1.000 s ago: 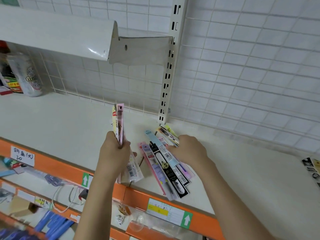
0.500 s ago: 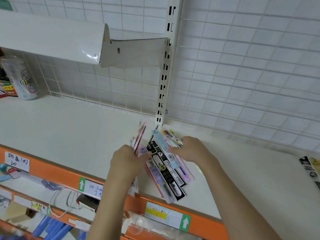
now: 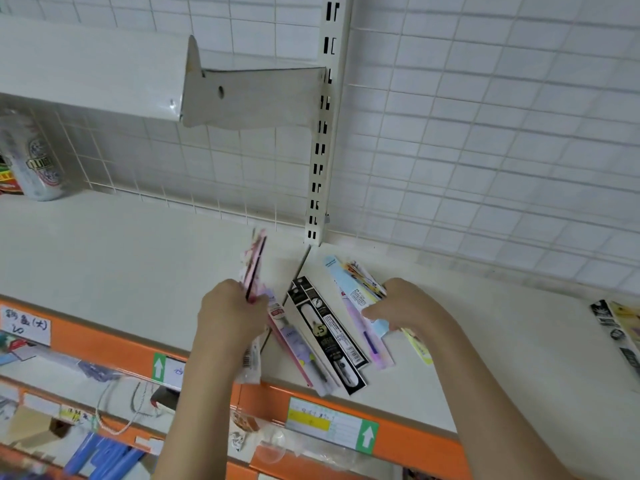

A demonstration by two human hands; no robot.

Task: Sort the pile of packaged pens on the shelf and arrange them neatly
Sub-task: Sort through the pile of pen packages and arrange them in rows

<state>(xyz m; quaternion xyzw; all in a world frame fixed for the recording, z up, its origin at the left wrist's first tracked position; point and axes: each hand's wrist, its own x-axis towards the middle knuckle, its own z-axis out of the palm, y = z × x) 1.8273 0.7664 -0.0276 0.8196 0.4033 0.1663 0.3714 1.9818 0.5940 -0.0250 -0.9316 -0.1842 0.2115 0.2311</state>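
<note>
A loose pile of packaged pens [image 3: 332, 334] lies on the cream shelf [image 3: 138, 258] near its orange front edge. It includes black packs, a pink one and a pale blue one. My left hand [image 3: 232, 317] is shut on a small bundle of pen packs [image 3: 254, 265], held upright and tilted to the right, just left of the pile. My right hand [image 3: 405, 306] rests on the pile's right side, fingers pinching the pale blue pack [image 3: 349, 289] and the yellow ones beneath it.
A white upright post [image 3: 322, 140] and wire grid back the shelf. An upper shelf bracket [image 3: 249, 95] juts out above left. A can [image 3: 34, 161] stands at far left. More packs [image 3: 620, 327] lie at the right edge. Lower shelves hold blue items.
My left hand brought its bundle down and rightward to the pile, then lifted it slightly upright again. My right hand stayed on the pile's right side, gripping the pale blue pack.
</note>
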